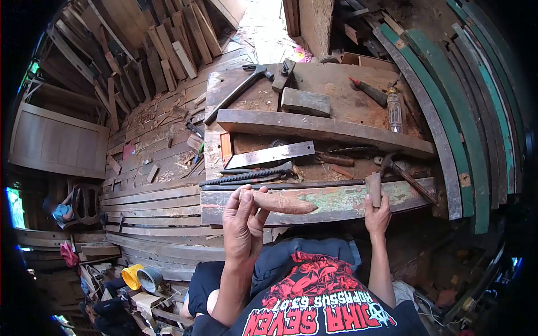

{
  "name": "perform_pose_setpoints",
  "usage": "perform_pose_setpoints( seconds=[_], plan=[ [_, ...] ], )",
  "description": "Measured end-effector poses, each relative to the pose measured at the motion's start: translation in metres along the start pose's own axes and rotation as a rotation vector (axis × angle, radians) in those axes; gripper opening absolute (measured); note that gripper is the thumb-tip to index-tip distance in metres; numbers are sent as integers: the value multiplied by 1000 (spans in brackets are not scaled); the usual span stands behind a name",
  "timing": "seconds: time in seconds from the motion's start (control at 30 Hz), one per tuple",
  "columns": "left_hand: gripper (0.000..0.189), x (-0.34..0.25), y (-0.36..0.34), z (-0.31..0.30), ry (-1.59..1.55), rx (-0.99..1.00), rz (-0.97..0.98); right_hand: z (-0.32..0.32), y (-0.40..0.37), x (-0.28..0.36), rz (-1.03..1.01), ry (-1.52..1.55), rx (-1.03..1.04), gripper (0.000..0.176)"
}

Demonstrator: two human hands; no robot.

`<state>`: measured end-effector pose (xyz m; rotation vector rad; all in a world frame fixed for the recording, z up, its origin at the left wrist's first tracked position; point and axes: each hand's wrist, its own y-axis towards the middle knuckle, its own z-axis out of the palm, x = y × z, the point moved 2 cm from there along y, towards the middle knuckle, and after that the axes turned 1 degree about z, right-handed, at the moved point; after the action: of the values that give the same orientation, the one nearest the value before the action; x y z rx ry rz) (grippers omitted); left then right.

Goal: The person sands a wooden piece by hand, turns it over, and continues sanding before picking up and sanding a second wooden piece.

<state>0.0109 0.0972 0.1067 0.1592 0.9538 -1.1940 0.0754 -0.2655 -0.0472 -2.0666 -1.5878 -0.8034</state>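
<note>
My left hand is closed around the blunt end of a pointed wooden piece, its tapered tip directed right. It is raised over the near edge of the workbench. My right hand grips a short wooden block that stands up from the fingers, over the bench's worn, green-stained front plank. A hammer with a wooden handle lies just right of this hand. Beyond the left hand are a ribbed metal rod and a try square with an orange handle.
A long plank crosses the bench. Behind it lie a claw hammer, a wooden block and a clear-handled tool. Green-painted boards lean at the right. Wood scraps litter the left floor; another person is far left.
</note>
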Motion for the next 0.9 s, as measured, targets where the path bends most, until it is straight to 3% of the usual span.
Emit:
perform_pose_setpoints(
  seconds=[0.1, 0.53, 0.63, 0.9],
  plan=[
    [28, 1, -3, 9, 43, 14, 49, 0, 0, -1, -23, -3, -10, 49],
    [28, 10, -7, 2, -139, -147, -296, -2, -2, 3, -20, 20, -12, 54],
    [34, 12, -7, -6, -237, 9, -378, -2, -1, 3, -17, 11, -15, 56],
    [59, 8, -8, 17, -68, 142, -257, -1, -2, 4, -66, -21, -58, 46]
  ],
)
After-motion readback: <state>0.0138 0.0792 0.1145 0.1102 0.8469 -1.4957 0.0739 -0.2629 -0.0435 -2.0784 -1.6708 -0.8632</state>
